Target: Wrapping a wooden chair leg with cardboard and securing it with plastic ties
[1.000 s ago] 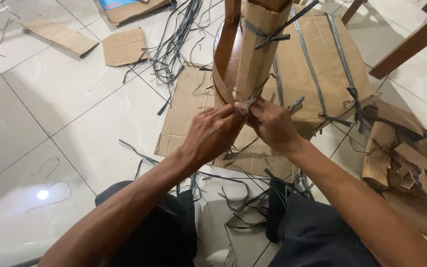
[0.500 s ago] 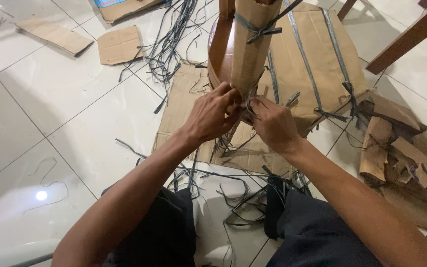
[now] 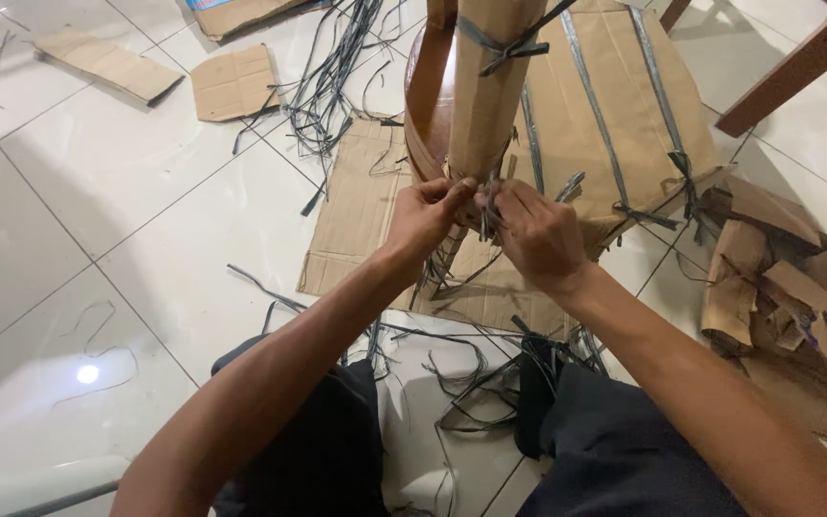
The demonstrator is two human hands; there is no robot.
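Observation:
A cardboard-wrapped furniture leg stands up in front of me, bound with dark plastic straps. Both hands meet at its lower end. My left hand pinches the grey strap at the base of the wrap. From the other side my right hand holds the same strap, fingers closed on it. A brown wooden curved part shows behind the wrap, and a larger cardboard-wrapped piece with straps lies behind it.
Loose dark straps lie on the white tile floor, more between my knees. Cardboard scraps lie at the back left, torn cardboard at the right. A flat cardboard sheet is under the furniture. A wooden leg crosses top right.
Both hands have shifted slightly up along the wrapped leg's lower end, and the fingers have regripped the strap. The view has moved a little.

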